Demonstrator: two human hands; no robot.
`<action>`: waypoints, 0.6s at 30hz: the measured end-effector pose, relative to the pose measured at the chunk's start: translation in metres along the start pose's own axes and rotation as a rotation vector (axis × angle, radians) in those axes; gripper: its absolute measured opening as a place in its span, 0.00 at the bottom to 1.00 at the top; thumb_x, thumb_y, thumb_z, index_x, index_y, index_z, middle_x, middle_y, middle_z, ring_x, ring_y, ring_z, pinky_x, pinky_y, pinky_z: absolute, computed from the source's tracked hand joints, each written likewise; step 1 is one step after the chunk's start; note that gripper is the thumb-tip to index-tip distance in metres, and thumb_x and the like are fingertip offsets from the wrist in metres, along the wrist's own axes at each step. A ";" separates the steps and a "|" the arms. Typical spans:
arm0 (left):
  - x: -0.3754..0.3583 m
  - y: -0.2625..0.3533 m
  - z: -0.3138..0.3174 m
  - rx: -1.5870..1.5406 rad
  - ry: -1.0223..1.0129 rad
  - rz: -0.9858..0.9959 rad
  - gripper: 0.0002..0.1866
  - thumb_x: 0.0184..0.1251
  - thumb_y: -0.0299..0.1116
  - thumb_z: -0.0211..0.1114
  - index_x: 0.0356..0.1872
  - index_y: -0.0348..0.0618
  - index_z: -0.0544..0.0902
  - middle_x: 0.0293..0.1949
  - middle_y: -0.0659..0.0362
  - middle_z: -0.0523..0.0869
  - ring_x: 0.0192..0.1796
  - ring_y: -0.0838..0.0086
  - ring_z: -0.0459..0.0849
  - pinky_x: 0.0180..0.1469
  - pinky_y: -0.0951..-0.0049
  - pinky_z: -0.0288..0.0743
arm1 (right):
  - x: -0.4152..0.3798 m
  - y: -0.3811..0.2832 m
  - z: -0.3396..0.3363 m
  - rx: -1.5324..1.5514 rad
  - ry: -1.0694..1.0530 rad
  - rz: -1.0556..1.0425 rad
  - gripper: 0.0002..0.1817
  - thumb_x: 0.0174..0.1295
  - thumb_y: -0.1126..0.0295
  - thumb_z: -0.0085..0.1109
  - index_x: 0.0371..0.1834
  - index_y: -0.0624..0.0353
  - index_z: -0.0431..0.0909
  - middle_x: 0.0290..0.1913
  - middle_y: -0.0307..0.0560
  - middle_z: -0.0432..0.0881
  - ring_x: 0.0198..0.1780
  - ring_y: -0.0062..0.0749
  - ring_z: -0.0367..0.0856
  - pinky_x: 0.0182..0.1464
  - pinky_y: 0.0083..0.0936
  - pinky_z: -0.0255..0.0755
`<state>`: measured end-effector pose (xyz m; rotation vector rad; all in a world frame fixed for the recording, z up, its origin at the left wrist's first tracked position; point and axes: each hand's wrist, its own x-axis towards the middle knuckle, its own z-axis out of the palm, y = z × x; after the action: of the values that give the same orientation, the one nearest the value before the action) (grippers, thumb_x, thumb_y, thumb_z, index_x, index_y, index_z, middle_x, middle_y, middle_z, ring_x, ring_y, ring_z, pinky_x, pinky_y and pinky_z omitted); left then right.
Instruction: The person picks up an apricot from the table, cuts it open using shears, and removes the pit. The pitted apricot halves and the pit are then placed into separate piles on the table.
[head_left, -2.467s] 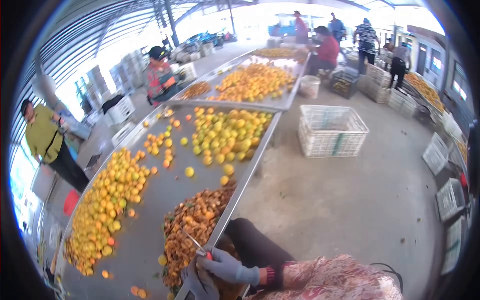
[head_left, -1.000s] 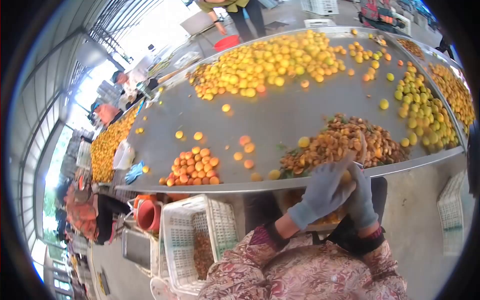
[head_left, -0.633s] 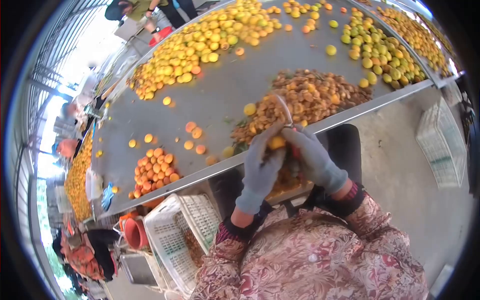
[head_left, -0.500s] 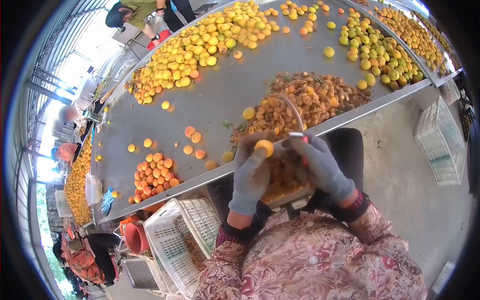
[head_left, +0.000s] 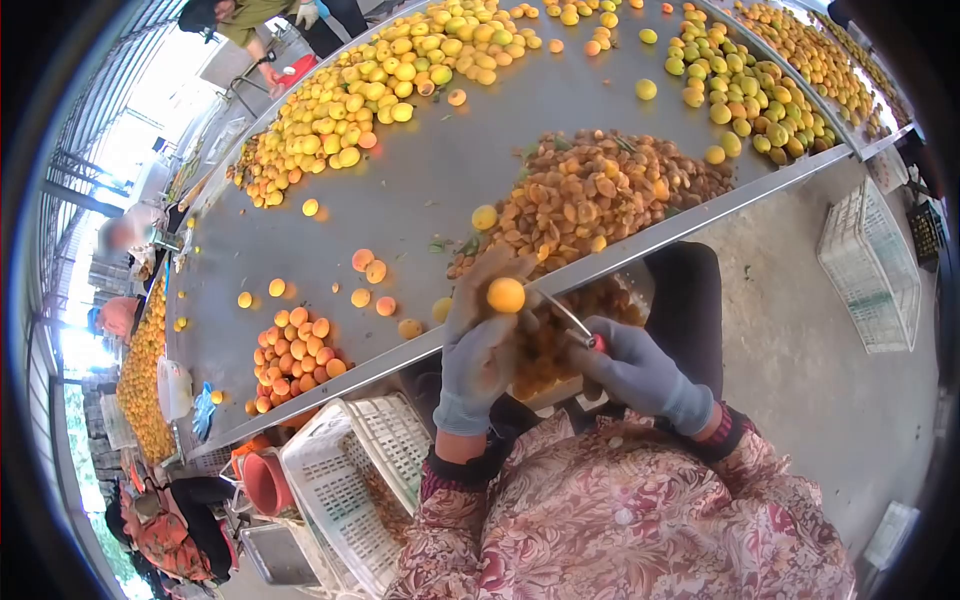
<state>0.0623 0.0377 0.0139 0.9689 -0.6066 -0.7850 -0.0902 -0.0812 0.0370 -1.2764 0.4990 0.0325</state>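
Observation:
Between the fingers of my grey-gloved left hand (head_left: 472, 358) is a whole orange-yellow apricot (head_left: 506, 295), held up near the table's front edge. My right hand (head_left: 640, 372), gloved alike, is closed around the red handle of a small knife (head_left: 568, 317). Its thin blade points up and left toward the apricot, apart from it as far as I can see. Below both hands, partly hidden by them, lies a heap of brownish apricot pieces (head_left: 615, 305) in a container at my lap. A larger mound of browned apricot pieces (head_left: 590, 205) rests on the metal table just beyond.
The metal table (head_left: 420, 210) carries yellow apricots (head_left: 370, 90), greenish ones (head_left: 745, 90) and an orange pile (head_left: 292, 350). White crates (head_left: 345, 490) stand at lower left, another crate (head_left: 870, 270) at right. A red bucket (head_left: 268, 484) sits left. Other people work along the far and left sides.
The knife has swung from pointing upright to lying low and slanted left, as my right hand turned and dropped. My left hand has shifted slightly left, with the apricot now more fully exposed.

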 end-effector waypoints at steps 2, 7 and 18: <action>-0.001 0.002 0.002 -0.014 -0.001 -0.011 0.30 0.55 0.26 0.54 0.64 0.37 0.64 0.60 0.49 0.72 0.52 0.71 0.76 0.49 0.74 0.70 | 0.001 0.006 -0.002 -0.079 -0.006 -0.019 0.12 0.65 0.60 0.55 0.39 0.59 0.74 0.25 0.33 0.75 0.25 0.12 0.72 0.28 0.16 0.68; -0.004 0.000 0.001 0.048 0.056 -0.024 0.29 0.54 0.27 0.54 0.62 0.34 0.65 0.56 0.46 0.76 0.47 0.71 0.79 0.45 0.77 0.73 | 0.002 0.014 -0.007 -0.456 0.015 -0.149 0.16 0.62 0.57 0.55 0.39 0.60 0.73 0.21 0.48 0.76 0.26 0.36 0.79 0.31 0.29 0.70; -0.005 0.001 -0.004 0.093 -0.010 -0.035 0.28 0.53 0.23 0.51 0.61 0.33 0.69 0.56 0.50 0.76 0.49 0.74 0.77 0.47 0.78 0.71 | -0.001 0.010 -0.011 -0.715 0.032 -0.160 0.20 0.60 0.55 0.57 0.47 0.59 0.73 0.27 0.54 0.80 0.33 0.48 0.81 0.36 0.37 0.72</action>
<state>0.0627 0.0445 0.0123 1.0638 -0.6409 -0.7980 -0.0976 -0.0885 0.0262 -2.0171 0.4221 0.0596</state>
